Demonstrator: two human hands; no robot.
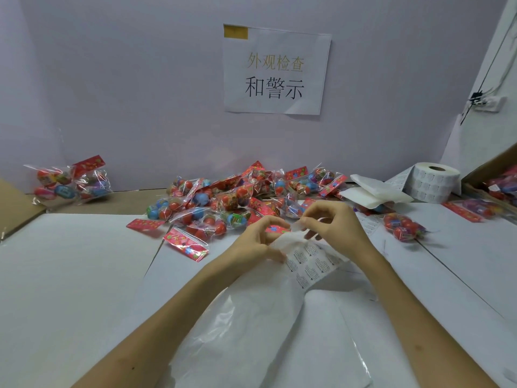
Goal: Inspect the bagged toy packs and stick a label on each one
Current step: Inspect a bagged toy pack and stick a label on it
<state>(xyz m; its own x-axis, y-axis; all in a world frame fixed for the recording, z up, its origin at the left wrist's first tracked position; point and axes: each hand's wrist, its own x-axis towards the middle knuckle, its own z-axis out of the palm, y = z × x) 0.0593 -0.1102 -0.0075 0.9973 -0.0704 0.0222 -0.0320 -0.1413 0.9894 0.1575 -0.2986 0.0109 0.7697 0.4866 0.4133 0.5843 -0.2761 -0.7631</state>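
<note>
A strip of printed labels on white backing paper (310, 261) lies in front of me, its upper end lifted. My left hand (257, 239) grips the backing paper at its left edge. My right hand (333, 222) pinches a small label (298, 226) at the strip's top end. Behind my hands a heap of bagged toy packs (223, 203) with red header cards and coloured balls covers the middle of the white table (70, 275). One pack (402, 226) lies alone to the right.
A roll of labels (436, 182) stands at the back right beside loose white backing sheets (375, 191). Two packs (70, 182) lie at the back left. A cardboard box (495, 177) with packs sits at the right edge. A paper sign (275, 71) hangs on the wall. Clear plastic (251, 331) lies near me.
</note>
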